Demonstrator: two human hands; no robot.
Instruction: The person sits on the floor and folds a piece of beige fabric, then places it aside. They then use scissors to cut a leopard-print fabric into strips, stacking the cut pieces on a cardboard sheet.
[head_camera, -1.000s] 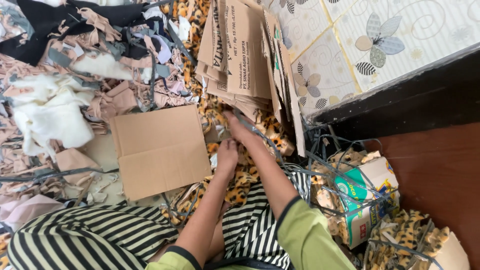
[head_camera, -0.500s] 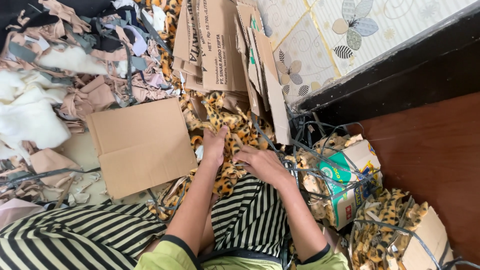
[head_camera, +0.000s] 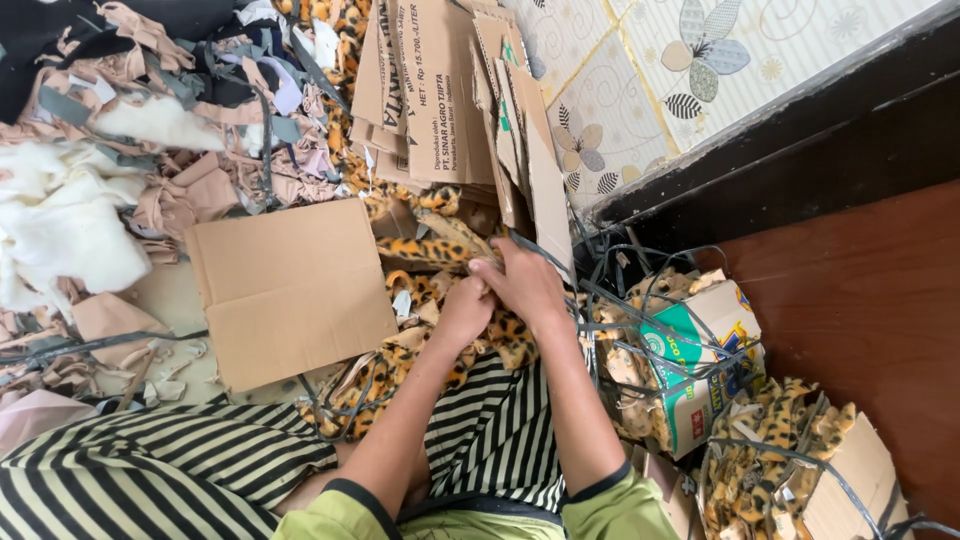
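Both hands meet over a heap of leopard-print fabric pieces (head_camera: 425, 250) in front of my lap. My left hand (head_camera: 466, 310) is closed on a piece of the leopard fabric. My right hand (head_camera: 522, 282) lies over it, fingers curled onto the same fabric near a leaning stack of flattened cardboard boxes (head_camera: 440, 90). A flat brown cardboard sheet (head_camera: 290, 290) lies just left of the hands. My striped trousers (head_camera: 490, 430) fill the lower frame.
Fabric scraps and white stuffing (head_camera: 60, 220) cover the left floor. A green and white carton (head_camera: 700, 360) bound in dark plastic straps holds more leopard pieces at right. A dark wooden surface (head_camera: 860, 290) and a patterned wall (head_camera: 700, 60) lie beyond.
The view has shifted. My hands drew together from stretched out along the leopard heap and now grip one fabric piece near the cardboard stack.
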